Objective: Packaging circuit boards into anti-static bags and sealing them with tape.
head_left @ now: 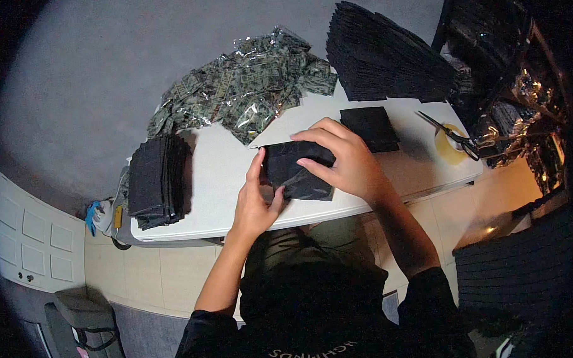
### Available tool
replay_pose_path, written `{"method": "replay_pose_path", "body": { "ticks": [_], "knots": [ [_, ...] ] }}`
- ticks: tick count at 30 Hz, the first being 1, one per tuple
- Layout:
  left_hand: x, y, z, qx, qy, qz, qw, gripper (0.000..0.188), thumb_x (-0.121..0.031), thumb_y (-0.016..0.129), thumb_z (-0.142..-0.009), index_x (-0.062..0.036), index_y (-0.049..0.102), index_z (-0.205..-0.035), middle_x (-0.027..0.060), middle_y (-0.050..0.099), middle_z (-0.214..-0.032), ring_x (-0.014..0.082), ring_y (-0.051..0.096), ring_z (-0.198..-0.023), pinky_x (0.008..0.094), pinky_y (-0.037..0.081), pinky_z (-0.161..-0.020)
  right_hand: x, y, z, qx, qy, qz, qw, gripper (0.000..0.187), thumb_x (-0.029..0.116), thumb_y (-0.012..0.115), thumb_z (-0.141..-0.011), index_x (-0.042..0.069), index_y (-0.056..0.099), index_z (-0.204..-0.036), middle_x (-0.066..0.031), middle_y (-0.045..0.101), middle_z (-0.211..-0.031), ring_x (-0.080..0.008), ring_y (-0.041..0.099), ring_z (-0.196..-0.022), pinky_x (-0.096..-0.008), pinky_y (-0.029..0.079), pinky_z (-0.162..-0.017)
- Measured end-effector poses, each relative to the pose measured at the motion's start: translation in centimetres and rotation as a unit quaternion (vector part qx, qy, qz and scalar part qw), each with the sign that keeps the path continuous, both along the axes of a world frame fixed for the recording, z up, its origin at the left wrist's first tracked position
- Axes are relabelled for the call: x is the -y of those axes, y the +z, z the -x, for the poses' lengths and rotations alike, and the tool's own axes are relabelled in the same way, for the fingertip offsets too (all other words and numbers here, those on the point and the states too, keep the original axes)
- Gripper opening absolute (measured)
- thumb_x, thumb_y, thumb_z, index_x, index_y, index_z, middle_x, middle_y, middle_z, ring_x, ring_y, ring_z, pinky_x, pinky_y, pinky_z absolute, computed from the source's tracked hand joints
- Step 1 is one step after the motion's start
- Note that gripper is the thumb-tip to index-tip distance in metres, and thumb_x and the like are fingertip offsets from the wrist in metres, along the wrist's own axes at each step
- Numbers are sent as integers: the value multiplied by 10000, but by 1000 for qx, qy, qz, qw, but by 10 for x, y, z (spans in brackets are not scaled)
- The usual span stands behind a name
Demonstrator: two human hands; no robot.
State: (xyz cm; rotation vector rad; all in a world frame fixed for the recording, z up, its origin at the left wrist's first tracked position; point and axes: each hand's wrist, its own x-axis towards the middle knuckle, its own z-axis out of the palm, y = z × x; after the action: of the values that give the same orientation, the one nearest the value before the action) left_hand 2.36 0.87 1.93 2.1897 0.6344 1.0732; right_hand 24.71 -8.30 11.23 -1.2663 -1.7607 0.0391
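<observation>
White tabletop spans the head view, bearing shiny-wrapped camouflage packets along its far edge, a stack of folded black cloths at its left end and scissors at its right. Near the middle of its front edge lies a folded black cloth, touched by the half-open left hand along one side and the loosely curled right hand on top; whether either pinches it cannot be told.

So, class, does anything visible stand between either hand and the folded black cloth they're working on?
Nothing solid does: the left hand and right hand both appear to touch the black cloth. A sheen near its lower edge might be clear plastic; I can't tell. The scissors lie well to the right.
</observation>
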Motion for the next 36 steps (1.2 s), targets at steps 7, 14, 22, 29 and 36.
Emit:
{"method": "replay_pose_path", "body": {
  "ticks": [7, 14, 22, 29, 36],
  "knots": [
    [-1, 1, 2, -24, 7, -37, 999, 1024, 29, 789, -890, -53, 164, -1698, 251, 708, -1230, 330, 744, -1079, 433, 582, -955, -7, 4, 5, 26, 20, 8, 999, 279, 146, 834, -867, 64, 765, -1124, -125, 659, -1082, -326, 684, -1035, -442, 550, -929],
    [-1, 8, 2, -11, -2, -27, 1000, 959, -13, 804, -875, -62, 278, -1676, 312, 639, -1388, 454, 722, -1085, 479, 583, -947, -10, 3, 5, 50, 32, -10, 998, 243, 127, 836, -857, 72, 776, -1086, -113, 659, -1110, -313, 676, -1059, -430, 545, -950],
    [3, 19, 2, -24, -11, 10, 1000, 951, 7, 803, -862, -103, 317, -1673, 282, 659, -1372, 421, 743, -1026, 464, 594, -906, -6, 4, 2, 77, 31, -26, 996, 206, 90, 857, -842, 62, 771, -1027, -102, 668, -1168, -288, 668, -1093, -402, 538, -950],
    [0, 17, 3, -44, -13, -9, 999, 945, 7, 805, -857, -138, 342, -1669, 278, 643, -1405, 417, 739, -1057, 447, 596, -904, 0, 4, -15, 60, 4, 2, 998, 190, 113, 853, -838, 65, 731, -974, -117, 650, -1178, -310, 648, -1142, -434, 512, -1015],
    [2, 51, -1, -57, -37, -96, 993, 865, -52, 852, -824, -106, 477, -1601, 250, 622, -1363, 394, 645, -1215, 451, 552, -997, 1, 18, -18, 148, 39, 18, 988, 145, 110, 803, -884, 80, 723, -1001, -108, 629, -1280, -312, 587, -1265, -450, 459, -1085]
  ]
}}
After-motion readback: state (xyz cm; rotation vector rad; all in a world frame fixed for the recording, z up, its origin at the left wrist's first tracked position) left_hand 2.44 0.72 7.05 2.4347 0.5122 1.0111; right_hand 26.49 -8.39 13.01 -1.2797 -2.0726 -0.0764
